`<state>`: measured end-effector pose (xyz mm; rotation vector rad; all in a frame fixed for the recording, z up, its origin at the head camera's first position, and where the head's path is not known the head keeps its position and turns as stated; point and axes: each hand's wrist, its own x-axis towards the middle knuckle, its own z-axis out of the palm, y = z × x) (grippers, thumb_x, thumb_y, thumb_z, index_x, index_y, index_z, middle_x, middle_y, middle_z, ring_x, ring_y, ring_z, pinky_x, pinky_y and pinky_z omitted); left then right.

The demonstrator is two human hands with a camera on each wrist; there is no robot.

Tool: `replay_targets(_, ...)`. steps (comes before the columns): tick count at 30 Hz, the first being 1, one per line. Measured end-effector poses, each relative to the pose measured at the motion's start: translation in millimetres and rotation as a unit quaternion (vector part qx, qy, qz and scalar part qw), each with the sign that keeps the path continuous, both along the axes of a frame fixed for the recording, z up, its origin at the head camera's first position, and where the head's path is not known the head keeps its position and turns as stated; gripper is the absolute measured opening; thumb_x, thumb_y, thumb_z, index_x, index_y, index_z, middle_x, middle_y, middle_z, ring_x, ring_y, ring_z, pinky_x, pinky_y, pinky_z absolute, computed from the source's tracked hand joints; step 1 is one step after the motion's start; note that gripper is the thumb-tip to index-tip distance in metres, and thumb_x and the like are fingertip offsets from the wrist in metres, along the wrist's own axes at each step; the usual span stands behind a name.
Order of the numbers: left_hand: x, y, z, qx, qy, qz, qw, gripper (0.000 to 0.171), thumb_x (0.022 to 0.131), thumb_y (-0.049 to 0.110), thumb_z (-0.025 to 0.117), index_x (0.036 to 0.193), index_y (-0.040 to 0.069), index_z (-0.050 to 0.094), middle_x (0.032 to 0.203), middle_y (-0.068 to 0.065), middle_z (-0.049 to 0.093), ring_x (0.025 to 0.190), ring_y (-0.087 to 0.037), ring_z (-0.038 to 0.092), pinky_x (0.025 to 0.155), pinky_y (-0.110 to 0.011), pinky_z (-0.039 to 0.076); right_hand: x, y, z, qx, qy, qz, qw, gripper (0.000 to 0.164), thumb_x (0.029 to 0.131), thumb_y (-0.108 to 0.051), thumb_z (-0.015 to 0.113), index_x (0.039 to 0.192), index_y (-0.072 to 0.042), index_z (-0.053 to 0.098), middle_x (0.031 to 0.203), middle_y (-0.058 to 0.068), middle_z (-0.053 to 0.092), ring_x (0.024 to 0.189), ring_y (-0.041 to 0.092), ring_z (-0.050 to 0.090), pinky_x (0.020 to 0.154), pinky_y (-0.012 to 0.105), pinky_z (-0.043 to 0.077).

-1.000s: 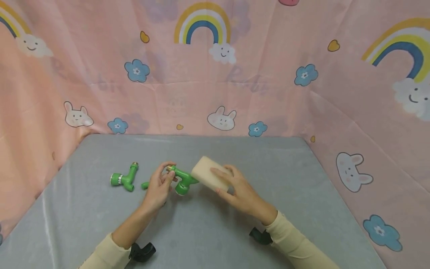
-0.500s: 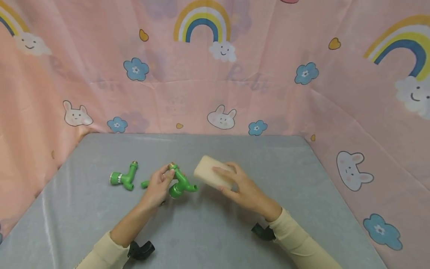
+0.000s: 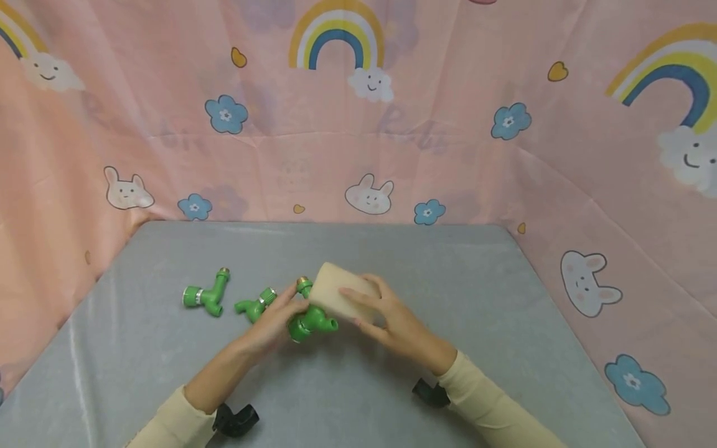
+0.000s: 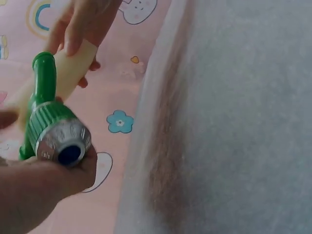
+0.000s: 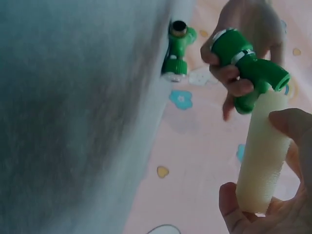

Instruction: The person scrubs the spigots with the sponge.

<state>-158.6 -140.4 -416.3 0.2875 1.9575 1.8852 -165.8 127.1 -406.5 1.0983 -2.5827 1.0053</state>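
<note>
My left hand [image 3: 273, 322] grips a green tap [image 3: 317, 318] with a brass threaded end, held above the table. My right hand [image 3: 404, 323] holds a cream sponge [image 3: 338, 287] between thumb and fingers. In the head view the sponge overlaps the middle of the tap, below its brass end. The right wrist view has the sponge [image 5: 263, 151] right at the green tap [image 5: 253, 68], beside the spout. From the left wrist, the ribbed knob with its silver cap [image 4: 58, 129] faces the camera.
On the grey table [image 3: 493, 280], a second green tap [image 3: 207, 297] lies at the left. Another green tap [image 3: 253, 308] lies just beyond my left hand, partly hidden by it. A pink patterned cloth [image 3: 313, 162] surrounds the table.
The sponge moved right, away from the tap, then back left over it. The held tap turned in my left hand, which shifted right and uncovered more of the tap behind it.
</note>
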Motion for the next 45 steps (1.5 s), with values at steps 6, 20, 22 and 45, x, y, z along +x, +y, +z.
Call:
replay_targets(6, -3.3, -6.8, -0.8, 0.021, 0.028, -0.107, 0.9937, 0.096, 0.097, 0.007, 0.06, 0.161, 0.005, -0.011, 0.153, -0.036, 0.039, 0.127, -0.015, 0.059, 0.112, -0.033, 0.041, -9.3, 10.1, 1.9, -0.004, 0.021, -0.044, 0.999, 0.053, 0.092, -0.013, 0.074, 0.143, -0.021, 0.059, 0.144, 0.023, 0.043, 0.125, 0.039, 0.051, 0.096, 0.053, 0.053)
replay_targets(20, -2.5, -0.4, -0.5, -0.032, 0.1, -0.109, 0.9885, 0.071, 0.104, 0.016, 0.057, 0.162, 0.008, 0.016, 0.135, -0.029, 0.06, 0.088, -0.016, 0.065, 0.063, -0.035, 0.059, -4.9, 2.4, -3.4, 0.015, 0.077, -0.011, 0.997, 0.056, 0.09, -0.012, 0.077, 0.142, -0.021, 0.059, 0.143, 0.023, 0.045, 0.124, 0.037, 0.054, 0.094, 0.049, 0.056)
replay_targets(22, -2.6, -2.3, -0.5, -0.046, 0.1, -0.114, 0.9874, 0.072, 0.106, 0.019, 0.054, 0.162, 0.005, 0.012, 0.132, -0.029, 0.061, 0.083, -0.017, 0.063, 0.065, -0.031, 0.058, -8.1, 5.0, -4.0, 0.017, 0.086, -0.025, 0.996, 0.056, 0.089, -0.011, 0.077, 0.141, -0.02, 0.06, 0.141, 0.024, 0.046, 0.123, 0.038, 0.054, 0.094, 0.05, 0.056)
replay_targets(45, -0.7, -0.9, 9.9, -0.158, 0.174, 0.061, 0.9701, 0.033, 0.091, 0.011, 0.073, 0.122, -0.001, 0.068, 0.108, -0.018, 0.072, 0.085, -0.017, 0.064, 0.072, -0.026, 0.054, -7.0, 3.8, -3.9, 0.035, 0.135, -0.083, 0.987, 0.059, 0.085, -0.013, 0.082, 0.139, -0.022, 0.062, 0.138, 0.024, 0.049, 0.122, 0.04, 0.054, 0.09, 0.051, 0.058)
